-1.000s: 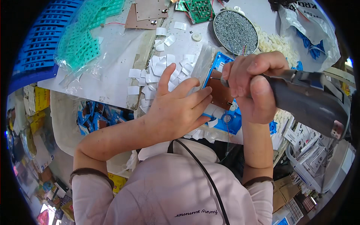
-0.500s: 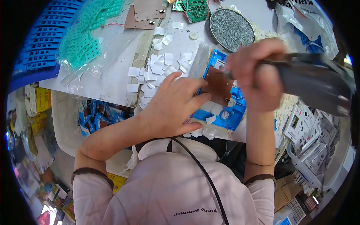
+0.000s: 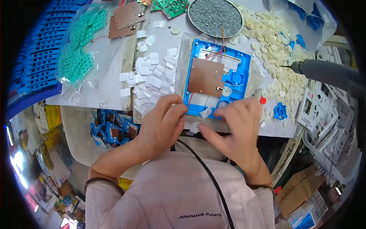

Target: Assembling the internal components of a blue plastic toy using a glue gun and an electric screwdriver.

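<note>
left hand (image 3: 162, 124) fingers curled, perhaps pinching, right hand (image 3: 236, 126) spread flat

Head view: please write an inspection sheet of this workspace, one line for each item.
Surface: pale work table, crowded and partly covered with clear plastic.
Job's things: blue plastic frame lies flat with a brown circuit board on it; thin red wires run from its top.
Clutter: white paper squares, cream plastic discs, round tray of grey screws, green parts in a bag, blue stacked trays.
Grippers: left hand and right hand are at the frame's near edge, fingers on small white pieces; neither holds a tool.
Cables: black cord crosses the shirt.
Surroundings: grey power screwdriver hangs at right; boxes and packets below.
</note>
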### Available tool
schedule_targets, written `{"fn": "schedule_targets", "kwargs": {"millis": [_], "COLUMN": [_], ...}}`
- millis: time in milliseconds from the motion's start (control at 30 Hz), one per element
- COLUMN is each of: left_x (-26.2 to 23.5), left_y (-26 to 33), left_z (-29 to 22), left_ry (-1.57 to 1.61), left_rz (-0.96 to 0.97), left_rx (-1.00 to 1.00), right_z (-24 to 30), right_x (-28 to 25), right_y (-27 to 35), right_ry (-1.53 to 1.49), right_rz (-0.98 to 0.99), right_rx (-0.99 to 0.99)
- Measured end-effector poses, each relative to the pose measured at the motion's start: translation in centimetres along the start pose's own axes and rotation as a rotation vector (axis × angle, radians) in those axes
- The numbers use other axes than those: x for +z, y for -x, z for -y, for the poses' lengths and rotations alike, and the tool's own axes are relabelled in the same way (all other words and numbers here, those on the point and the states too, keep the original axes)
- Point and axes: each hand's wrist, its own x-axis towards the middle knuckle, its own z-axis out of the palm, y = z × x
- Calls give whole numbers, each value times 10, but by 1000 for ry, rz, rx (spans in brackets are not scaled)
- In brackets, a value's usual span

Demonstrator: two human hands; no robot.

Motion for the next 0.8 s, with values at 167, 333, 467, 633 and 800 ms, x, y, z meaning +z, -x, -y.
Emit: {"fn": "schedule_targets", "kwargs": {"millis": [167,333,467,633,800], "left_x": [-30,-47,-20,-5,0], "left_y": [-34,-67,-52,-42,-50], "left_z": [-6,9,-10,-11,-15], "left_ry": [-162,-496,-264,-142,-230], "left_rz": [-105,-321,-129,2,38], "left_rx": [101,119,220,185,159], "right_z": [-13,-13,-11,-22,-30], "right_x": [14,-1,1,0,-3], "right_y": [-8,-9,-7,-12,-20], "right_ry": [213,196,199,53,-163], "right_rz": [99,211,261,289,216], "right_rx": [13,10,-4,1,98]}}
